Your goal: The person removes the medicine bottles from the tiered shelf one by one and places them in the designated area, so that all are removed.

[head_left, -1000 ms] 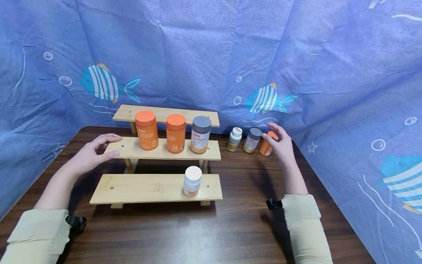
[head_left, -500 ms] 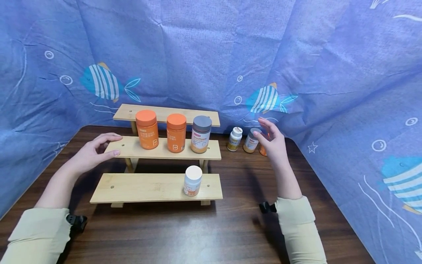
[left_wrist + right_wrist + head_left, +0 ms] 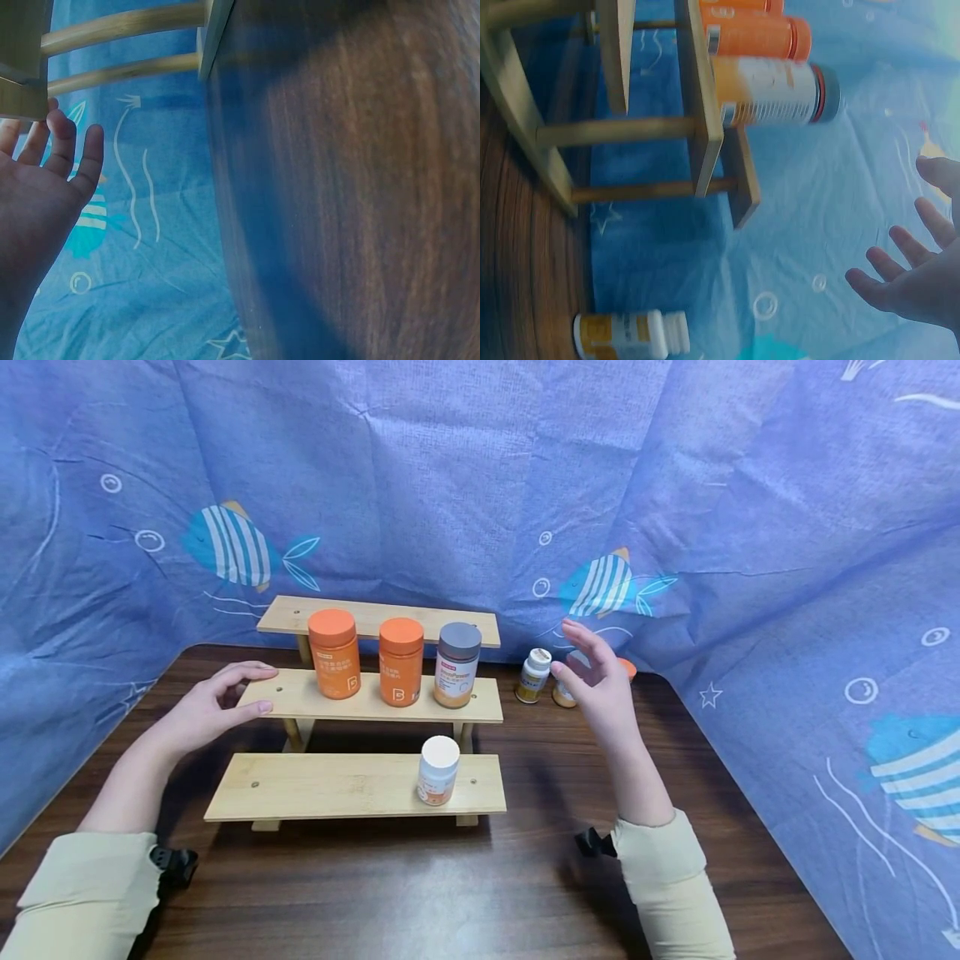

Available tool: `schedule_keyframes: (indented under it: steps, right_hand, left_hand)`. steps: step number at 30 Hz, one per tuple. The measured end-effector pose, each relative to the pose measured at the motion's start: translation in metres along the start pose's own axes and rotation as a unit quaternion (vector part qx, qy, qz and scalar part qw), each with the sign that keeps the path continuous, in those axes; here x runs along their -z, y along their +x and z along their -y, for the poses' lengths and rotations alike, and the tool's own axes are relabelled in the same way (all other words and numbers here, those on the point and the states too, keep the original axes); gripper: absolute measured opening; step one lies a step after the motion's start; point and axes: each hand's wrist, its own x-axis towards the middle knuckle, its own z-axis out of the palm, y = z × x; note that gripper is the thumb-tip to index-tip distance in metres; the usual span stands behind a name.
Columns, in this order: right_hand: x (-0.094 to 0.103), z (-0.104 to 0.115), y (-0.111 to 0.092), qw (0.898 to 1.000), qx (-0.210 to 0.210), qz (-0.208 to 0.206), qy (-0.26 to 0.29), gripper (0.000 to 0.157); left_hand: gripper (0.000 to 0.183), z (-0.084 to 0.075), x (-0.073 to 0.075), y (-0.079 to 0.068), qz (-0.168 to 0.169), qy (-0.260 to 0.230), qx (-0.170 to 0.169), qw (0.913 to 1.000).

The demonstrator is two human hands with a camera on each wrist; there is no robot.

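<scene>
Right hand (image 3: 604, 697): has shifted left, closer to the shelf (image 3: 315, 787), uncovering the lid of the small orange bottle (image 3: 628, 669); its fingers and thumb are spread wide apart, with nothing held.
Left hand (image 3: 204, 708): unmoved at the left end of the shelf's middle board, thumb and fingers bent about that end, holding it.
Bottles right of the shelf: a white-capped bottle (image 3: 531, 681) nearest it, apart from the right hand; next a small grey-lidded bottle (image 3: 564, 696), then the small orange bottle, both partly hidden behind that hand.
Shelf's middle board: two orange jars (image 3: 334, 668) and a grey-lidded jar (image 3: 455, 672), upright.
Shelf's lowest board: a white bottle (image 3: 437, 774), upright toward its right end.
</scene>
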Motion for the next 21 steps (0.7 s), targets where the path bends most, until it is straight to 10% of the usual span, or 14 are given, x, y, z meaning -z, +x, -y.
schedule_keyframes:
  steps: [21]
  right_hand:
    - [-0.054, 0.021, -0.001, 0.997, 0.008, 0.074, -0.013, 0.055]
  left_hand:
    - [0.046, -0.001, 0.0, 0.0, 0.001, -0.009, 0.003, 1.0]
